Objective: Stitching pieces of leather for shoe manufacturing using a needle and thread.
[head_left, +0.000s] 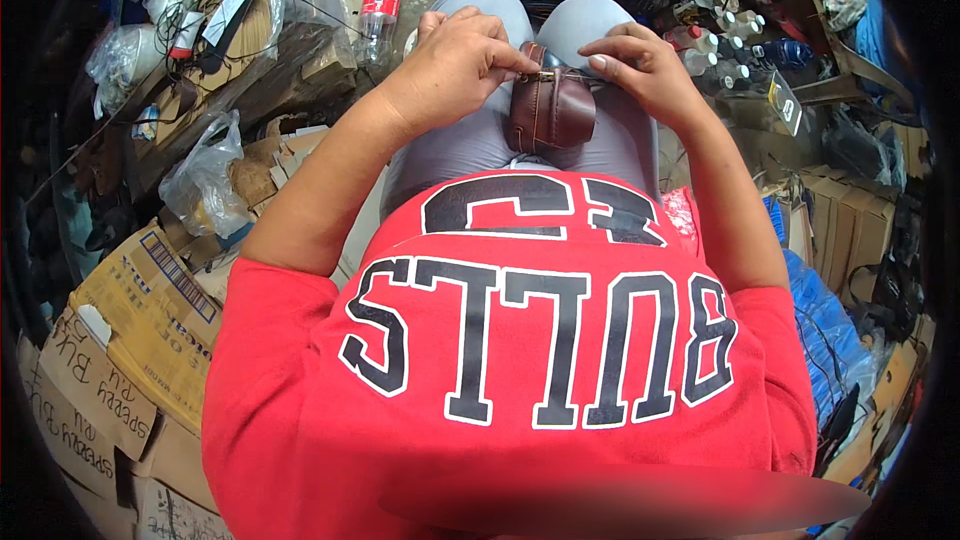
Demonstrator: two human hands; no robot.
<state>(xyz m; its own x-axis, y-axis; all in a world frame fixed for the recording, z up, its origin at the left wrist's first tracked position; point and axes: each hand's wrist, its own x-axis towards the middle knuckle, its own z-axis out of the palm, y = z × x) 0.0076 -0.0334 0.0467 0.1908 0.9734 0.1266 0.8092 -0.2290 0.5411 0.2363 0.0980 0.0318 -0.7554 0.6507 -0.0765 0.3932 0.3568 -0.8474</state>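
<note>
A brown leather piece (pixel 553 120), stitched along its left side and possibly part of a shoe, rests on the person's lap, over the gap between the thighs of the grey trousers (pixel 440 148); the left hand (pixel 462 55) is bent over its upper left edge, fingers curled and the tips brought down onto the leather; whether they pinch the leather or a thread there, I cannot tell; the right hand (pixel 648 68) is just beside the upper right edge, thumb and forefinger curved toward each other; the fingertips are too small in this view to show whether anything is held between them.

The person wears a red shirt (pixel 290 390) with large dark lettering; a clear bottle (pixel 378 25) with a red label stands beyond the left hand, near the left knee; a group of small bottles (pixel 700 62), some with red caps and some with white, lies to the right of the right knee; a clear plastic bag (pixel 205 185) sits left of the left forearm; a yellowish cardboard box (pixel 150 310) lies at lower left; a blue plastic sheet (pixel 815 315) is to the right of the shirt.
</note>
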